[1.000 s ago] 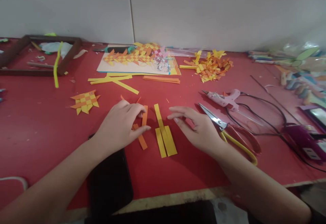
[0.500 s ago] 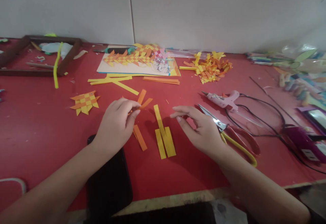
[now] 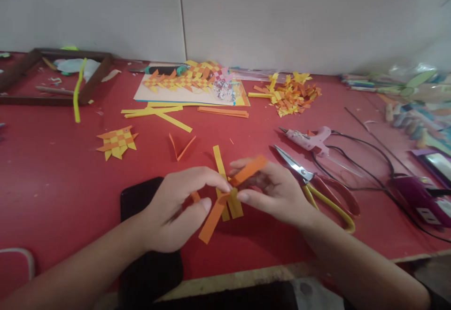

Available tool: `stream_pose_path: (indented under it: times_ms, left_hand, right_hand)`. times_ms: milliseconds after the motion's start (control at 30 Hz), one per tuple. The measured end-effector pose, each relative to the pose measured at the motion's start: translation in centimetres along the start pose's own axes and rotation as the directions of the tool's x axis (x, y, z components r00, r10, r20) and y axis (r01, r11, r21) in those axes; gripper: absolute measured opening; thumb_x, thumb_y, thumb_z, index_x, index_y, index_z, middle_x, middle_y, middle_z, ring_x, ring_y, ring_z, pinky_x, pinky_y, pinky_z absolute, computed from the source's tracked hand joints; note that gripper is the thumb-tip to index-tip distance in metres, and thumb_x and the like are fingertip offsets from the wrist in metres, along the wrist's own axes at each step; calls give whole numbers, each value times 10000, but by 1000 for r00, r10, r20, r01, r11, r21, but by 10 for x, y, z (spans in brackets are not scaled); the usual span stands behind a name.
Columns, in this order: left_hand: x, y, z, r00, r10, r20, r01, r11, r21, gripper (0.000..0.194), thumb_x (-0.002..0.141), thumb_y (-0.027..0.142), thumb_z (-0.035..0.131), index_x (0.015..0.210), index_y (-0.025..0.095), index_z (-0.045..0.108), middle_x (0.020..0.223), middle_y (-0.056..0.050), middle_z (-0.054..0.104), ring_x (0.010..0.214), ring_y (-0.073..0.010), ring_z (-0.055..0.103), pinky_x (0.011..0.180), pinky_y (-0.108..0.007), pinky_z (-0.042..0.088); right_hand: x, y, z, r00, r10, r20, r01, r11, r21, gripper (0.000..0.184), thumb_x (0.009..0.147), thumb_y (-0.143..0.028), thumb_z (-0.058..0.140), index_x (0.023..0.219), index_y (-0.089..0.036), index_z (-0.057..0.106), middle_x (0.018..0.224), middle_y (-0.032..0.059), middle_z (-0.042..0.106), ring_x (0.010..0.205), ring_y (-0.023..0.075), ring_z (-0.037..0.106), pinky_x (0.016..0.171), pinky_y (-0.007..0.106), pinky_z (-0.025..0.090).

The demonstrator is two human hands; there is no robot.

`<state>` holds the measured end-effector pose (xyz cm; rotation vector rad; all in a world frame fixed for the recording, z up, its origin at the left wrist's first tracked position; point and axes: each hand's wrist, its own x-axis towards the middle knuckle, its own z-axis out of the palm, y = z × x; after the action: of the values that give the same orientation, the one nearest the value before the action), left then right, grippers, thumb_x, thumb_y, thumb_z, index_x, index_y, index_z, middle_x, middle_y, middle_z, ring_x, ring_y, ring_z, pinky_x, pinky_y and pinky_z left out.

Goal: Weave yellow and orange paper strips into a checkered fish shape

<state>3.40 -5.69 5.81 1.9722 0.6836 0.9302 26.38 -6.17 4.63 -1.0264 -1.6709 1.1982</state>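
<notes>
Red bench [image 3: 70, 174], largest item. Both hands over its near middle: left hand [image 3: 185, 206] and right hand [image 3: 278, 192], fingers curled in around one orange strip [image 3: 213, 219] — which fingertips pinch it, can't tell (overlap hides the contact). Strip sits above the yellow strips [image 3: 237, 205], which lie on the bench, partly covered. Black phone [image 3: 141, 197] partly under the left forearm. Scissors [image 3: 299, 166] just beside the right hand, blades apart. Woven paper fish [image 3: 118, 143] left of the phone, farther back — smallest here.
</notes>
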Motion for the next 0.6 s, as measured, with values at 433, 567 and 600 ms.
stream_pose_path:
  times_ms: [433, 567, 600]
  left_hand:
    - [3, -9, 18, 944, -214, -251, 221, 975, 1, 80, 837, 158, 644, 869, 206, 590, 850, 11, 632, 736, -101, 647, 650, -194, 569]
    - [6, -4, 17, 929, -301, -216, 292, 954, -76, 85, 823, 136, 627, 859, 207, 656, 818, 19, 685, 743, -83, 675, 679, -146, 565]
    - [7, -2, 16, 924, -319, -212, 307, 948, -87, 90, 816, 132, 629, 838, 207, 672, 800, 24, 700, 743, -79, 683, 695, -136, 562]
  right_hand:
    - [-4, -13, 2, 911, -412, 10, 390, 855, -341, 110, 841, -122, 714, 885, -221, 700, 861, 29, 752, 778, 130, 723, 723, 240, 618]
    - [-9, -9, 7, 831, -535, 148, 548, 746, -378, 72, 879, -148, 692, 950, -161, 690, 987, 76, 726, 909, 127, 719, 841, 227, 606]
    - [-10, -8, 8, 809, -557, 187, 583, 725, -366, 129, 867, -200, 720, 975, -138, 689, 1008, 95, 716, 954, 144, 712, 884, 247, 598]
